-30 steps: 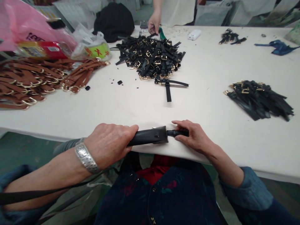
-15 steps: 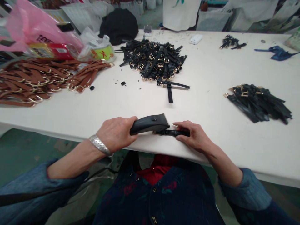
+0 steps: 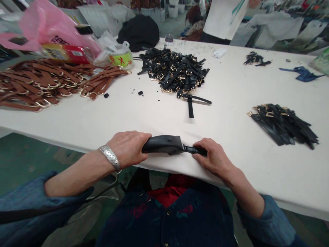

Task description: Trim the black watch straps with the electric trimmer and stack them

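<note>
My left hand is closed round the body of a black handheld tool shaped like a hair clipper. Its flat wide head points right, over a black strap near the table's front edge. With fingers and thumb, my right hand pinches the strap from the right. The strap's left end is hidden behind the tool's head; whether the two touch I cannot tell. Beyond my hands, a single black strap lies in front of a pile of black buckled straps.
Brown straps with metal buckles cover the table's left, by a pink bag and a black cap. A neat bundle of black straps lies on the right, with a blue cloth behind. A person in a white apron stands across the table.
The tool's head has come down and now covers the strap's buckle end, which showed below it before. My right hand keeps its hold. The person across has shifted right.
</note>
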